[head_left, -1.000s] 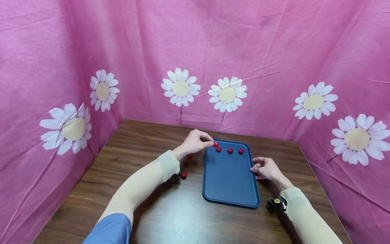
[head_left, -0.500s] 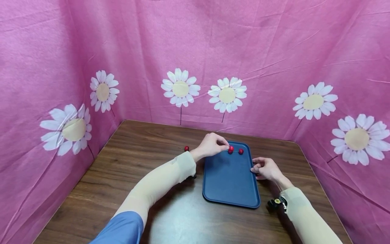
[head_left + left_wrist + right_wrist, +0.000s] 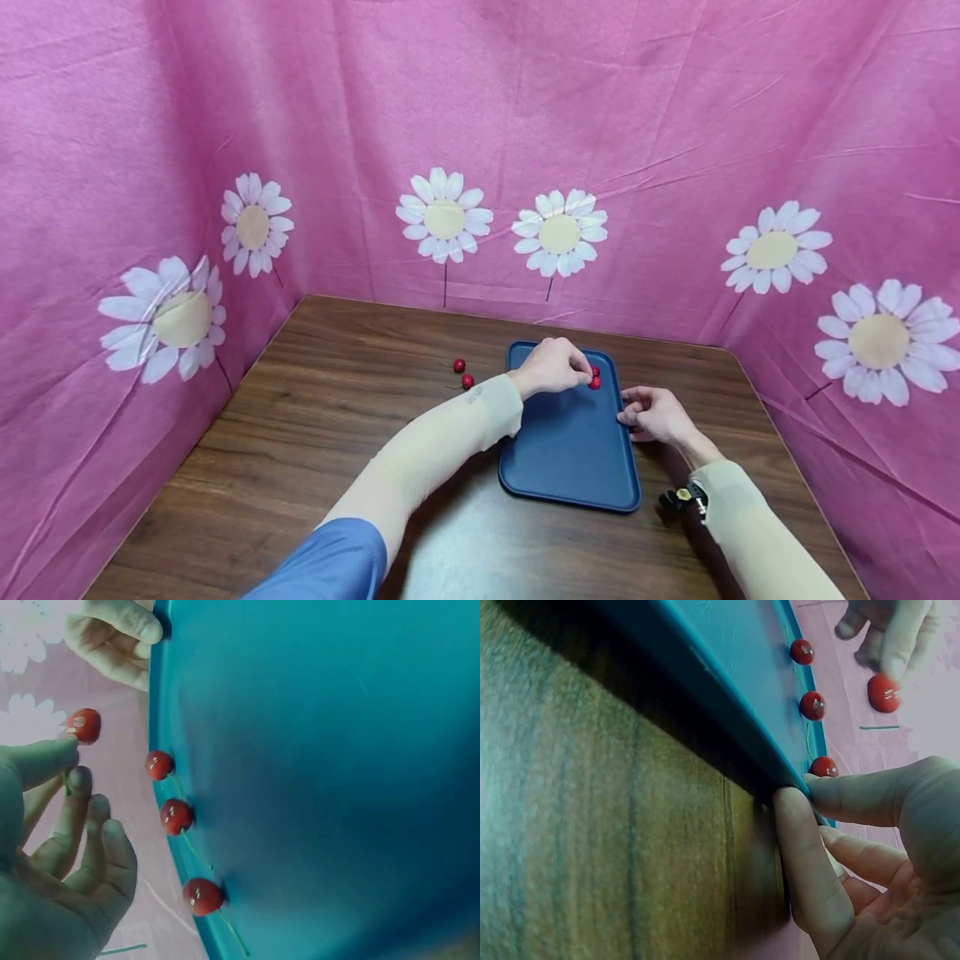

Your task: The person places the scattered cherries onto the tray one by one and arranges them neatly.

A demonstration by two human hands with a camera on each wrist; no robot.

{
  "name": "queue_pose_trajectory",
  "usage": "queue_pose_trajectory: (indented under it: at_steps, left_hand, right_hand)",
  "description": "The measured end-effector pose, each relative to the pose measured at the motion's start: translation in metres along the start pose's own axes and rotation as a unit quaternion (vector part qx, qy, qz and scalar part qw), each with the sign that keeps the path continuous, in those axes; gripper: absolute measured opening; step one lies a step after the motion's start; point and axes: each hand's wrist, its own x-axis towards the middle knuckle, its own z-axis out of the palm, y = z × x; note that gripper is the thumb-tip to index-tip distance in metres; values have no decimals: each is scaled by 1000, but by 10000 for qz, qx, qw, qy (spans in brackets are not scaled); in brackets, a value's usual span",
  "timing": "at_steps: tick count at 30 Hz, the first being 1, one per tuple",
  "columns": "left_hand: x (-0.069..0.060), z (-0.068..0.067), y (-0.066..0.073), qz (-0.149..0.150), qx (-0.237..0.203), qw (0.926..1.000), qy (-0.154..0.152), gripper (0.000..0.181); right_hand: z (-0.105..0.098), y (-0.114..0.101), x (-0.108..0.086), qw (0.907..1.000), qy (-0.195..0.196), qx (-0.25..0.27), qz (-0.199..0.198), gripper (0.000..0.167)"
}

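My left hand (image 3: 557,367) is over the far end of the dark blue tray (image 3: 570,458). Between its thumb and fingers it pinches a red cherry (image 3: 84,726) by the green stem, held above the tray's surface. Three more cherries lie in a row on the tray: one cherry (image 3: 159,765) nearest the right hand, a middle cherry (image 3: 177,817) and a third cherry (image 3: 203,897). From the head, the left hand hides most of this row. My right hand (image 3: 654,414) grips the tray's right edge, its thumb on the rim (image 3: 769,754).
Two loose cherries, a farther cherry (image 3: 459,365) and a nearer cherry (image 3: 468,381), lie on the wooden table (image 3: 322,433) left of the tray. A pink curtain (image 3: 480,100) with printed daisies surrounds the table's back and sides.
The left hand has moved right across the tray's far end, carrying the pinched cherry. Two table cherries that its arm covered now show. The right hand and tray have stayed put.
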Motion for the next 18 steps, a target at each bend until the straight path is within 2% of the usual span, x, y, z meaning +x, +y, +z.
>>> queue_pose_trajectory:
  at_steps: [3,6,10,13,18]
  left_hand:
    - [4,7,3,-150,309,9992,-179,12]
    - [7,12,5,-141,672,9969,-377,11]
    - [9,17,4,-9,1310,9893,-635,11]
    - [11,23,1,-67,1735,9823,-706,13]
    - [8,25,3,-232,1836,9796,-781,11]
  right_hand:
    - [0,-1,-1,10000,-2,19,13,57]
    - [0,-2,-1,10000,-2,27,-5,57]
    - [1,-2,0,10000,7,12,-16,56]
    - [0,-2,0,10000,8,-2,-6,56]
    - [0,-2,-1,10000,9,-3,28,57]
